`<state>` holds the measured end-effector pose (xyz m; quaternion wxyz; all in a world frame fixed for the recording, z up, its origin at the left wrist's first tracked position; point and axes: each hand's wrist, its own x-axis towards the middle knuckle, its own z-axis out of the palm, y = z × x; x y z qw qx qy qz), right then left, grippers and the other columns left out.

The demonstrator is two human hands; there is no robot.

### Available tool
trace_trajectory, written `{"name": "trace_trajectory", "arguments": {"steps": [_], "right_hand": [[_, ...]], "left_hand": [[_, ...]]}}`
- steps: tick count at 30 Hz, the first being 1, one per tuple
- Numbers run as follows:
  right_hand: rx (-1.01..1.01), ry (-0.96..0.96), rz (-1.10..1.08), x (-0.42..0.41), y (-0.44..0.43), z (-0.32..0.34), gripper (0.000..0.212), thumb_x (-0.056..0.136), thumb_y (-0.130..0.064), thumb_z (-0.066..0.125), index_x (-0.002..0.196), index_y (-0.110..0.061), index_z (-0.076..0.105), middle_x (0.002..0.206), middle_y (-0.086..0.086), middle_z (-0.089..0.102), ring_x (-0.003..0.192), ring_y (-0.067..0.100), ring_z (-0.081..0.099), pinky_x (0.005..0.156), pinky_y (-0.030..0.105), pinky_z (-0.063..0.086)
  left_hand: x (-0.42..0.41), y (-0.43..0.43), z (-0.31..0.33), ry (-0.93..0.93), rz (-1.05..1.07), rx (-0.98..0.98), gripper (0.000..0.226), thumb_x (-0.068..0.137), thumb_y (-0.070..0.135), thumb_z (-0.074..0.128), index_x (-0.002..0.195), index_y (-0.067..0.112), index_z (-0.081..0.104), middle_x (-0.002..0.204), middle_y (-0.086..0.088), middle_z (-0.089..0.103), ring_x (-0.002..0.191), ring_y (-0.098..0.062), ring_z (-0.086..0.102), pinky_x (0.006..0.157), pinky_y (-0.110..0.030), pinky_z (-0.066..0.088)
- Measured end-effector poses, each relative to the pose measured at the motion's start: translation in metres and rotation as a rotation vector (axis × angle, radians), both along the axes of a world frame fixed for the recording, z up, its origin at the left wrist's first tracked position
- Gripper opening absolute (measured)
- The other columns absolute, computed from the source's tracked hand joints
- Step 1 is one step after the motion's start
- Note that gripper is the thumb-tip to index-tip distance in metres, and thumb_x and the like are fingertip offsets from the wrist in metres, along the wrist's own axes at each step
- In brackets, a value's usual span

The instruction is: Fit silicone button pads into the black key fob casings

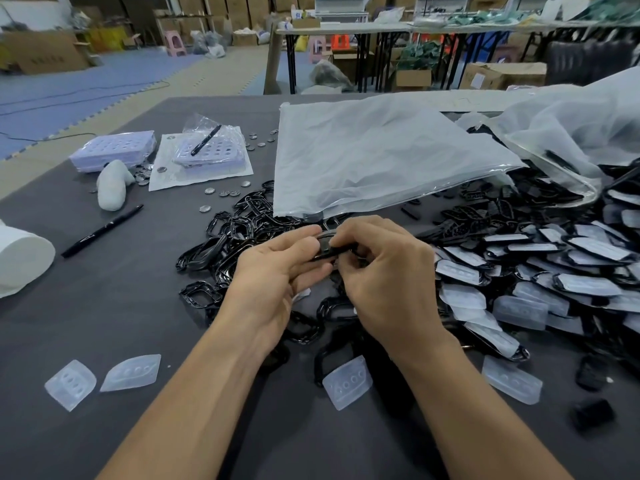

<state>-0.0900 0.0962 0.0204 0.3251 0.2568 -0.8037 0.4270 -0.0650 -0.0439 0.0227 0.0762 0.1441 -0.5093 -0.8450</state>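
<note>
Black key fob casing (325,247) is held just above the grey table (114,306), centre of view, between both hands. Left hand (277,271) grips one end, thumb along the top edge and fingers curled beneath. Right hand (384,271) pinches the other end with thumb and bent fingers. Whether a pad already sits in it cannot be told, as the fingers cover the opening.

Loose silicone button pads (346,382) lie flat on the table near the forearms. Empty black frames (242,226) are heaped beside the plastic bag (374,157), and padded casings (554,271) are piled at right.

Assessment: the casing appears light, rigid and glossy, so it is liable to slip. It is best held by its long side rails, clear of the open window. The pads appear thin, soft and floppy. They should be lifted by an edge and pressed home around the domes with a fingertip.
</note>
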Motion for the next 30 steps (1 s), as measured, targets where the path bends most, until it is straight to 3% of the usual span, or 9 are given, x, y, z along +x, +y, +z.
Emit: {"name": "trace_trajectory", "arguments": {"steps": [4,6,10,13,17,21,24,27,30], "right_hand": [[-0.203,-0.378,0.041,-0.003,0.0,0.001,0.032,0.077,-0.011,0.074,0.101,-0.031,0.077,0.084,-0.017,0.074,0.072,0.004,0.07,0.071,0.019,0.057],[-0.335,-0.565,0.109,-0.006,0.0,0.002,0.023,0.08,-0.018,0.077,0.099,-0.029,0.079,0.083,-0.014,0.077,0.073,0.005,0.074,0.072,0.025,0.061],[-0.652,-0.845,0.243,-0.009,0.0,0.009,0.014,0.085,0.0,0.076,0.083,-0.014,0.078,0.069,0.004,0.075,0.054,0.015,0.064,0.053,0.028,0.053],[-0.783,-0.947,0.301,-0.01,0.002,0.012,0.012,0.086,0.007,0.072,0.084,-0.004,0.076,0.066,0.009,0.07,0.05,0.016,0.058,0.047,0.023,0.048],[-0.897,-1.019,0.351,-0.011,0.006,0.013,0.01,0.086,0.008,0.071,0.086,-0.002,0.074,0.066,0.01,0.069,0.048,0.016,0.057,0.047,0.022,0.047],[-0.959,-1.108,0.387,-0.013,0.006,0.013,0.015,0.085,0.008,0.07,0.079,-0.005,0.076,0.063,0.01,0.067,0.046,0.015,0.056,0.045,0.021,0.046],[-0.961,-1.213,0.423,-0.013,0.006,0.012,0.018,0.087,0.006,0.066,0.079,-0.004,0.079,0.064,0.009,0.065,0.045,0.011,0.054,0.042,0.017,0.043],[-0.879,-1.315,0.473,-0.013,0.006,0.013,0.022,0.091,0.0,0.061,0.104,0.001,0.078,0.063,0.006,0.062,0.044,0.007,0.051,0.04,0.015,0.04],[-0.75,-1.261,0.412,-0.013,0.007,0.016,0.017,0.096,-0.011,0.063,0.093,-0.005,0.078,0.059,0.007,0.062,0.042,0.009,0.048,0.038,0.018,0.036]], "left_hand": [[-0.001,-0.008,0.001,0.046,0.03,-0.072,0.025,0.089,-0.008,0.065,0.106,0.009,0.072,0.089,-0.006,0.08,0.074,-0.013,0.077,0.063,-0.02,0.061],[-0.001,-0.009,0.0,0.076,-0.004,-0.111,0.026,0.09,-0.006,0.065,0.109,0.01,0.071,0.092,-0.007,0.081,0.078,-0.014,0.078,0.063,-0.02,0.06],[0.001,-0.011,0.004,0.059,-0.132,-0.093,0.021,0.088,0.017,0.065,0.098,0.017,0.084,0.1,-0.009,0.081,0.084,-0.018,0.079,0.067,-0.024,0.061],[0.001,-0.015,0.005,0.043,-0.208,-0.029,0.039,0.103,0.025,0.047,0.096,0.024,0.085,0.104,-0.01,0.08,0.09,-0.019,0.079,0.07,-0.027,0.062],[0.001,-0.018,0.003,0.081,-0.205,-0.024,0.044,0.096,-0.005,0.043,0.105,0.013,0.082,0.107,-0.011,0.08,0.092,-0.019,0.078,0.073,-0.027,0.062],[0.0,-0.015,-0.002,0.228,-0.228,-0.124,0.059,0.079,-0.026,0.049,0.119,0.012,0.072,0.115,-0.004,0.078,0.101,-0.011,0.074,0.081,-0.023,0.06],[0.002,-0.014,-0.004,0.308,-0.286,-0.22,0.053,0.071,-0.016,0.066,0.115,0.01,0.076,0.108,-0.007,0.079,0.097,-0.012,0.073,0.086,-0.024,0.059],[0.005,-0.014,0.0,0.319,-0.277,-0.269,0.032,0.073,-0.001,0.074,0.096,0.018,0.084,0.102,-0.004,0.081,0.092,-0.01,0.076,0.078,-0.02,0.059],[0.003,-0.01,0.0,0.249,-0.132,-0.287,0.017,0.073,0.011,0.075,0.085,0.018,0.084,0.092,-0.002,0.081,0.082,-0.007,0.074,0.074,-0.019,0.058]]}}
